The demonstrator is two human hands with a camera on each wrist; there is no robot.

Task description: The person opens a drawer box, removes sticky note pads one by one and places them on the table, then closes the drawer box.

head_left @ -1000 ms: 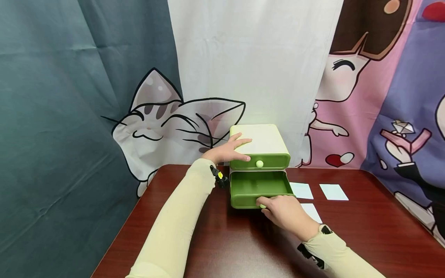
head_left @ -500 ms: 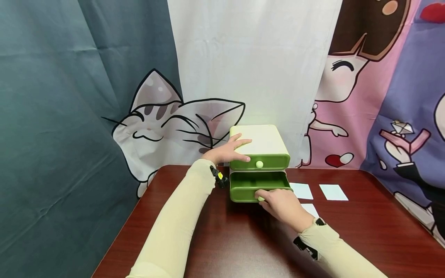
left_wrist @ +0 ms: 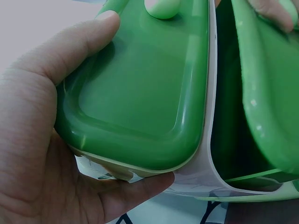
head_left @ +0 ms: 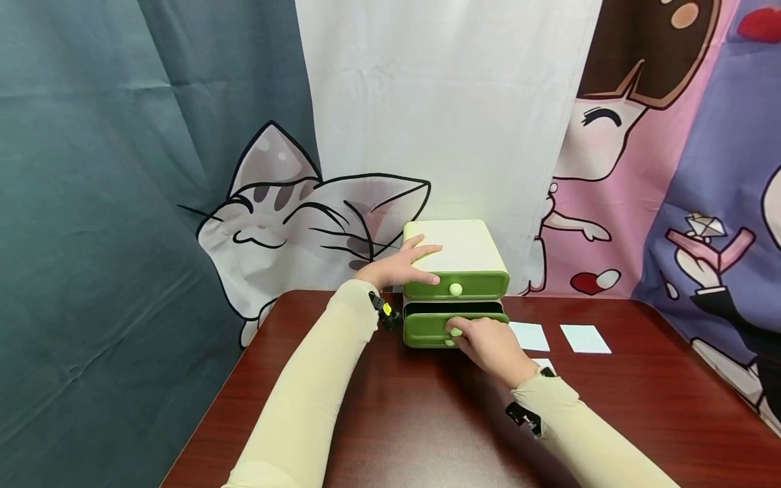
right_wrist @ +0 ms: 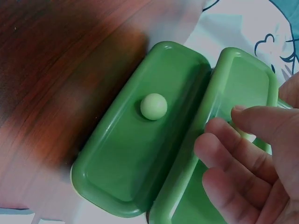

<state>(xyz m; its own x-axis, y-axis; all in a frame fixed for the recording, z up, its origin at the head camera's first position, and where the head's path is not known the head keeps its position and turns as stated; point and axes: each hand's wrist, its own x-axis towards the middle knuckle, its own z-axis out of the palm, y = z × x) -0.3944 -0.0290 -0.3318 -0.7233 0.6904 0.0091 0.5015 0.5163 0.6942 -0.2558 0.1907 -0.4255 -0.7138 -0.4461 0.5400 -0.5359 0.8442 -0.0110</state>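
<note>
A small cream and green drawer cabinet (head_left: pixel 459 245) stands at the back of the table. My left hand (head_left: pixel 398 266) rests spread over its top left corner, the thumb at the front edge of the top drawer (left_wrist: pixel 135 88); in the left wrist view another finger lies along the cabinet's side. Below, the middle drawer (head_left: pixel 427 329) stands slightly out, with a dark gap above its front. My right hand (head_left: pixel 491 347) pinches its light green knob (head_left: pixel 456 332) between thumb and index finger, the other fingers loosely bent. The lowest drawer (right_wrist: pixel 126 154), round knob in its middle, sits flush.
White square papers lie to the right of the cabinet, one (head_left: pixel 586 338) farther out and one (head_left: pixel 529 336) close beside it; another is partly behind my right arm. A cartoon curtain (head_left: pixel 451 122) hangs right behind the dark red table (head_left: pixel 390 434).
My right hand has moved away from me, sliding the middle drawer most of the way into the cabinet. My left hand has stayed in place on the corner.
</note>
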